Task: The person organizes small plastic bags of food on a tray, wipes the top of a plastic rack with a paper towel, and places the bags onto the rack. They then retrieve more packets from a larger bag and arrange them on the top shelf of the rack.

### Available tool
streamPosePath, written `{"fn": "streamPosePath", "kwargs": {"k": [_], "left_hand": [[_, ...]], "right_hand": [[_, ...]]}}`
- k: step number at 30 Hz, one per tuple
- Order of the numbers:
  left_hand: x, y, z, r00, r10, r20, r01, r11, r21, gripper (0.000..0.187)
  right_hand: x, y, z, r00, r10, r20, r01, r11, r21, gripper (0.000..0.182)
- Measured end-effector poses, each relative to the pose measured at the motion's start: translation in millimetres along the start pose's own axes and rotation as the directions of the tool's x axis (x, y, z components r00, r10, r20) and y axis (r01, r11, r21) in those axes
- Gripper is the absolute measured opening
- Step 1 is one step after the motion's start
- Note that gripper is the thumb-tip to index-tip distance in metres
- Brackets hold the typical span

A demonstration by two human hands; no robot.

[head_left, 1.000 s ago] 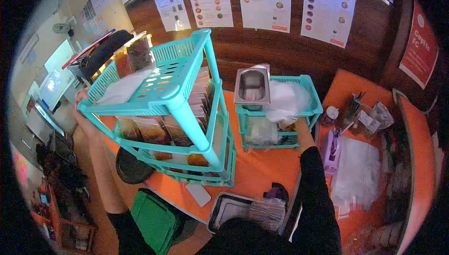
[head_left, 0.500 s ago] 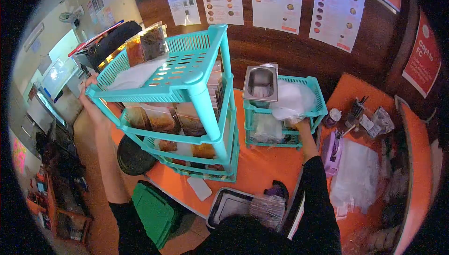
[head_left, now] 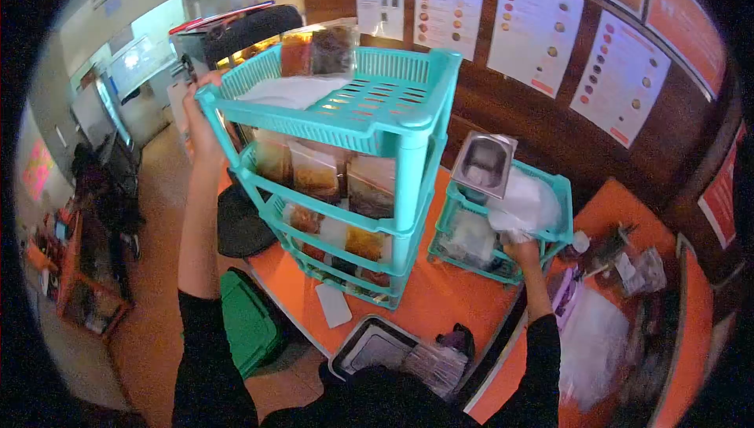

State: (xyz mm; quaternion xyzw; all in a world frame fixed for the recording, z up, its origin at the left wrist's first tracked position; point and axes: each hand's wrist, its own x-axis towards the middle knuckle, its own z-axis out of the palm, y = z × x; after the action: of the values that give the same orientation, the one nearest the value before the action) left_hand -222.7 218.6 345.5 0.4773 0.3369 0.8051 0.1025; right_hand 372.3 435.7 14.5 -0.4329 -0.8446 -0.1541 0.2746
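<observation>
My left hand [head_left: 203, 118] is closed on the upper left corner of the tall turquoise rack [head_left: 408, 181]. Sauce-like packets [head_left: 318, 53] and a white sheet [head_left: 294, 92] lie on its top tier, with more packets on the tiers below. My right hand [head_left: 520, 249] is at the front of the small turquoise rack [head_left: 561, 192], just under a white plastic bag [head_left: 522, 202]; its fingers are partly hidden, so its grip is unclear. A metal container [head_left: 484, 164] sits tilted on that rack's left side. Clear bags [head_left: 471, 235] fill its lower tier.
The orange table [head_left: 463, 294] carries a white card [head_left: 334, 305] and a black-rimmed tray [head_left: 377, 342] with wrapped items. A green lid [head_left: 247, 326] stands low at the left. Plastic bags [head_left: 593, 342] and a purple holder [head_left: 567, 298] lie at the right.
The view has turned, so both racks appear farther right. The small rack and metal container now look more tilted. My left hand stays on the tall rack, my right hand at the small one.
</observation>
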Motion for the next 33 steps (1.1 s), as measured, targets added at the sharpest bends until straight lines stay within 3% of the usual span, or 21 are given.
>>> {"fn": "streamPosePath", "kwargs": {"k": [2,4,5,7,8,10,13,15,17,18,19,21,22,24,25,27,28,29,31,32,33], "left_hand": [[-3,4,6,1.000,0.022,0.013,-0.023,0.999,0.046,0.044],[-7,8,13,1.000,0.029,0.007,-0.030,0.998,0.047,0.046],[-8,11,14,1.000,0.007,-0.007,-0.006,0.998,0.066,0.046],[-4,9,5,0.997,0.069,0.045,-0.073,0.992,0.100,0.046],[-5,10,7,0.998,0.026,0.058,-0.031,0.996,0.085,0.046],[-2,0,2,1.000,0.009,-0.001,-0.009,0.997,0.079,0.045],[-8,9,6,1.000,-0.007,0.009,0.006,0.989,0.150,0.045],[-14,14,21,0.997,-0.019,-0.078,0.027,0.994,0.110,0.043],[-14,17,21,0.996,0.032,-0.080,-0.014,0.977,0.212,0.043],[-13,17,20,0.996,0.036,-0.085,-0.018,0.979,0.202,0.043],[-13,14,20,0.997,0.046,-0.060,-0.036,0.987,0.154,0.043],[-10,8,14,0.998,0.052,-0.030,-0.049,0.995,0.090,0.043],[-8,5,11,0.999,0.037,-0.035,-0.034,0.996,0.077,0.042],[-9,7,9,0.999,-0.020,-0.036,0.023,0.995,0.099,0.041],[-12,8,10,0.999,-0.037,-0.014,0.038,0.995,0.087,0.041],[-12,14,17,0.999,0.047,-0.016,-0.045,0.994,0.103,0.041],[-11,16,19,0.990,0.140,-0.005,-0.138,0.982,0.131,0.043],[-12,18,20,0.990,0.141,0.011,-0.141,0.983,0.118,0.043],[-11,17,18,0.991,0.135,0.004,-0.135,0.987,0.090,0.044],[-5,7,9,0.994,0.102,0.038,-0.106,0.989,0.107,0.044],[-13,22,18,0.998,0.066,0.003,-0.066,0.990,0.121,0.047]], "right_hand": [[11,-7,-26,0.992,-0.117,-0.051,0.122,0.988,0.099,0.023],[22,-26,-60,0.889,-0.440,-0.130,0.442,0.897,-0.012,0.022],[13,-22,-49,0.877,-0.459,-0.140,0.463,0.886,-0.008,0.022],[-1,-14,-32,0.964,-0.253,0.083,0.248,0.966,0.067,0.023],[-2,-13,-32,0.961,-0.267,0.074,0.262,0.963,0.067,0.023],[2,-45,-82,0.820,-0.572,-0.027,0.567,0.817,-0.106,0.025],[1,-60,-101,0.749,-0.662,-0.044,0.658,0.750,-0.067,0.030],[-5,-81,-123,0.770,-0.637,0.040,0.638,0.768,-0.055,0.031],[-5,-110,-151,0.945,-0.326,0.010,0.315,0.919,0.239,0.029],[11,-120,-176,0.742,-0.646,-0.179,0.662,0.748,0.049,0.028],[20,-136,-205,0.741,-0.648,-0.174,0.663,0.747,0.041,0.028],[37,-171,-257,0.977,-0.145,-0.158,0.205,0.846,0.492,0.027],[53,-177,-276,0.954,-0.133,-0.269,0.250,0.848,0.467,0.024],[103,-209,-331,0.787,-0.222,-0.576,0.416,0.880,0.229,0.016],[131,-225,-357,0.755,-0.164,-0.635,0.405,0.877,0.256,0.013],[184,-260,-382,0.715,0.241,-0.657,0.318,0.724,0.612,0.017],[214,-274,-395,0.807,0.281,-0.519,0.304,0.556,0.774,0.020],[245,-284,-395,0.799,0.199,-0.568,0.418,0.496,0.761,0.021],[294,-309,-380,0.916,0.161,-0.367,0.304,0.317,0.899,0.023],[316,-317,-361,0.935,0.181,-0.305,0.234,0.332,0.914,0.026],[319,-327,-360,0.978,0.171,-0.116,0.014,0.506,0.862,0.029]]}}
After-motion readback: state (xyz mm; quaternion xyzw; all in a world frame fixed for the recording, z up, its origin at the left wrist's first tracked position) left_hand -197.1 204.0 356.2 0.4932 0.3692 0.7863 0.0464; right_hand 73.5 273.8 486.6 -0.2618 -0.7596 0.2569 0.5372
